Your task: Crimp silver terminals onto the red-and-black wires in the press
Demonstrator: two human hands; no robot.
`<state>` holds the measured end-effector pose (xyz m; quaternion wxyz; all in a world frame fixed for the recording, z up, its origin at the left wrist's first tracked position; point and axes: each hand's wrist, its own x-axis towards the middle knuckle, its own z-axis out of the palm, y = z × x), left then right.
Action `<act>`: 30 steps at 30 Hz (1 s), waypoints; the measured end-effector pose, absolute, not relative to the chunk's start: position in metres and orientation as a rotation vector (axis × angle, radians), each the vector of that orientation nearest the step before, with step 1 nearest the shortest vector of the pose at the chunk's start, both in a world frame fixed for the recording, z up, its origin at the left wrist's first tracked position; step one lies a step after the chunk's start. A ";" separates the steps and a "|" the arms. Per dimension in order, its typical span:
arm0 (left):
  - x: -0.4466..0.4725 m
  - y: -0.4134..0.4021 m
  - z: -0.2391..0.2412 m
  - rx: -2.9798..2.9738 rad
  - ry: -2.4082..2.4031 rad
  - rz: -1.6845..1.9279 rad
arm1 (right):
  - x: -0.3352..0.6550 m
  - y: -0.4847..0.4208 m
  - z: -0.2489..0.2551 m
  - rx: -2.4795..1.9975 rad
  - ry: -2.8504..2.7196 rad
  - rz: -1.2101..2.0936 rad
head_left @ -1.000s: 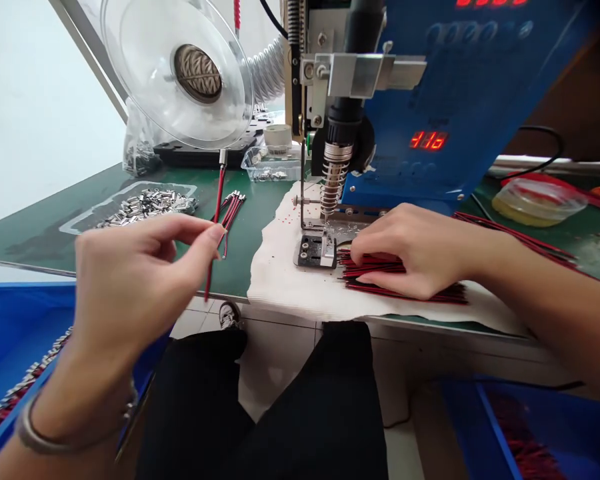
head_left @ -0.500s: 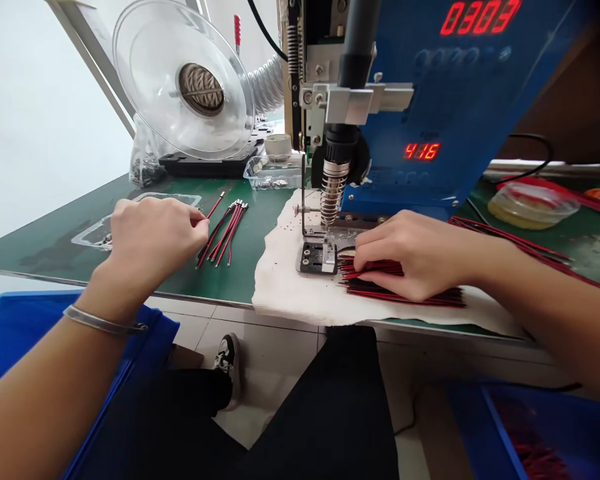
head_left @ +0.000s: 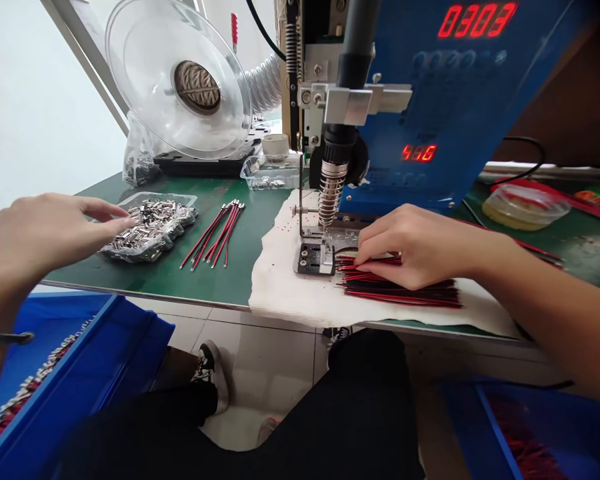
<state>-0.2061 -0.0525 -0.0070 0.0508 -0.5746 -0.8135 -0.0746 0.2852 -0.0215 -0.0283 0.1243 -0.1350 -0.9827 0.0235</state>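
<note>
My left hand (head_left: 63, 223) is at the left edge of a clear plastic tray (head_left: 193, 200) full of small metal connectors (head_left: 153, 227). Its thumb and index finger are apart, and I see nothing between them. On the green bench just right of the tray lie several red-and-black wires (head_left: 215, 233) with metal ends. Over a bundle of loose red-and-black wires (head_left: 405, 295), my right hand (head_left: 415, 247) pinches wires at the bundle's left end. That end points to the small black-and-metal fixture (head_left: 314, 259) beneath the machine's spring-wrapped tip (head_left: 333, 193).
A blue machine (head_left: 430, 100) with red digits stands behind my right hand. A clear extraction hood (head_left: 145, 80) rises at the back left. White cloth (head_left: 280, 287) lies under the fixture. Blue bins (head_left: 130, 347) stand below the bench edge. A round tub (head_left: 525, 203) is at the right.
My left hand has let go of a wire by the finished-looking group and moved left to the connector tray, uncovering it. My right hand stays at the bundle. The view has shifted slightly.
</note>
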 end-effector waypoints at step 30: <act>-0.002 -0.084 -0.036 -2.134 -1.916 -2.216 | 0.286 -0.015 -0.028 -0.408 -2.723 0.150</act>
